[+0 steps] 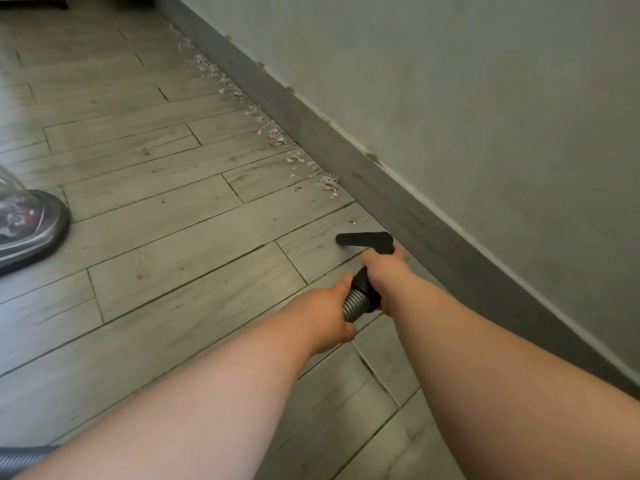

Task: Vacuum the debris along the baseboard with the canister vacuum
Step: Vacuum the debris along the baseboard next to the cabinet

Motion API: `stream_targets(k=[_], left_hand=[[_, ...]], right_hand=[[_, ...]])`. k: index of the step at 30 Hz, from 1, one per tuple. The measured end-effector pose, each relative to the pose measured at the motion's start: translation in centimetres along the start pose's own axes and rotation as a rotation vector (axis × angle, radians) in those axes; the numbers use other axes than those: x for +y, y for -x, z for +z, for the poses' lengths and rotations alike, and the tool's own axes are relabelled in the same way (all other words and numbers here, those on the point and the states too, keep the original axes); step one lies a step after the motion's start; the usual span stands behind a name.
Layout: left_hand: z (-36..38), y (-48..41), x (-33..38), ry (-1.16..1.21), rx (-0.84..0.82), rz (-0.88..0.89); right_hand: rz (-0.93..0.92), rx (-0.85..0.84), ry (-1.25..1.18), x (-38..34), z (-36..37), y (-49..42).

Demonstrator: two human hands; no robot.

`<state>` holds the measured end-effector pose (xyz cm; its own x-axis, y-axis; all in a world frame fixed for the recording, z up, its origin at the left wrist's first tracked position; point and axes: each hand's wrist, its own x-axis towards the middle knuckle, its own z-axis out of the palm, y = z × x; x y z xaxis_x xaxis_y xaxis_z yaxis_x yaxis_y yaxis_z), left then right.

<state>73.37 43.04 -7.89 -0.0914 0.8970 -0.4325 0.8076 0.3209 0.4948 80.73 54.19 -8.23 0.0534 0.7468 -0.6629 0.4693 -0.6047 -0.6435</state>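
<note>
Left hand (pixel 322 315) clasped the hose (pixel 354 304), right hand (pixel 382 271) the nozzle (pixel 363 239) beside the baseboard (pixel 346 147) (debris (pixel 277 135) farther along it).

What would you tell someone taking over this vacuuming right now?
Left hand grips the ribbed hose; right hand grips the black tube behind the nozzle, which sits on the floor beside the baseboard. Canister vacuum stands far left. No scraps show behind the nozzle. Still to do: one scrap just ahead, then the debris trail along the baseboard.
</note>
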Motion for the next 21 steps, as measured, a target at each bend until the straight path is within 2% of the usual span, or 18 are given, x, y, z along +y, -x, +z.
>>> stream_targets(k=[8, 16, 21], left_hand=[[0.2, -1.8, -0.2, 0.019, -0.003, 0.029], [-1.3, -1.7, -0.2, 0.035, 0.085, 0.019], [-1.6, -1.4, -0.2, 0.065, 0.081, 0.012]], right_hand=[[-0.013, 0.022, -0.049, 0.1, -0.5, -1.5], [-0.026, -0.140, 0.045, -2.0, -0.2, -1.8], [-0.027, -0.139, 0.080, -2.4, 0.0, -1.3]])
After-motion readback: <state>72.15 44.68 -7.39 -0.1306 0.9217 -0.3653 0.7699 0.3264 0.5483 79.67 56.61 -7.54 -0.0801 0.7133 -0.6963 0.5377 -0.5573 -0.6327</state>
